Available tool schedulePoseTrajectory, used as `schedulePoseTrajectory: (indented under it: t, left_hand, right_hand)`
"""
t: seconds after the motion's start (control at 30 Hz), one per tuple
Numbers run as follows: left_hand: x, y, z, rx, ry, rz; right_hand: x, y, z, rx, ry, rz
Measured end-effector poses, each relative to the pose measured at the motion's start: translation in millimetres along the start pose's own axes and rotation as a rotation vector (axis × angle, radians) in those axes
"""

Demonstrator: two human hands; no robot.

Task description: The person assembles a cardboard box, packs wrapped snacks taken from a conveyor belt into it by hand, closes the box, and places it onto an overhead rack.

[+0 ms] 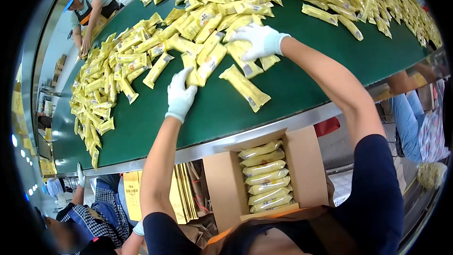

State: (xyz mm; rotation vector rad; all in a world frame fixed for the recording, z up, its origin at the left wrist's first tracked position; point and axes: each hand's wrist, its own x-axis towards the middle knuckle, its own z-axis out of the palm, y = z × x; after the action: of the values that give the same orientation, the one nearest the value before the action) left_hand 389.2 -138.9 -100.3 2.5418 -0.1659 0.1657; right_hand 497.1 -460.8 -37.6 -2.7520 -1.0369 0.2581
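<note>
Yellow packets (244, 88) heaped across green table (217, 119). Left hand (180, 95), white-gloved, fingers half-curled against packets at heap's near edge; right hand (259, 41), also gloved, fingers loosely spread over packets; cannot tell whether either grips. Below table edge, open cardboard box (222, 184) holding row of yellow packets. Beside it, yellow cartons (133, 200), dark Chinese lettering too small to read surely.

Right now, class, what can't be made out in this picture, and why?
All in the head view:
Carton: whatever lies below its top packets, which hide it.
Right hand: its palm, hidden by the back of the glove.
Packet pile: its far part, cut off by the top edge.
Printed packets: fine print, too small to read.
</note>
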Motion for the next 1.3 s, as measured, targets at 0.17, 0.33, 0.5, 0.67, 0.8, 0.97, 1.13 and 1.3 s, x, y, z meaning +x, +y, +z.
schedulePoseTrajectory:
  t: [0.17, 0.33, 0.5, 0.67, 0.8, 0.97, 1.13, 1.3]
  left_hand:
    - [-71.0, 29.0, -25.6, -0.188, -0.025, 0.040]
    - [-75.5, 52.4, -42.9, -0.062, 0.228, 0.130]
    - [-38.0, 102.8, -8.9, 0.298, 0.062, 0.365]
    - [-47.2, 93.2, 2.3, 0.237, -0.014, 0.281]
    - [-54.9, 121.7, -22.7, -0.336, -0.084, 0.182]
    - [-45.7, 164.9, -5.3, 0.219, -0.523, 0.570]
    - [-64.7, 129.4, -33.7, 0.308, -0.410, 0.393]
    - [-91.1, 99.1, -46.6, 0.348, -0.207, 0.123]
  right_hand:
    - [-69.9, -12.1, -22.8, -0.142, -0.099, -0.159]
    - [-108.6, -47.9, -21.6, 0.114, 0.226, 0.218]
    - [-106.8, -96.3, 3.6, 0.106, -0.161, 0.360]
    - [-160.3, -72.0, 23.9, 0.269, 0.200, 0.149]
    - [-163.3, -53.8, -18.9, 0.272, 0.433, 0.292]
    - [-111.7, -42.5, -0.5, 0.016, 0.147, 0.525]
    - [-142.4, -56.2, 32.9, -0.165, 0.343, 0.146]
    - [-163.6, -37.6, 19.6, 0.292, 0.322, 0.315]
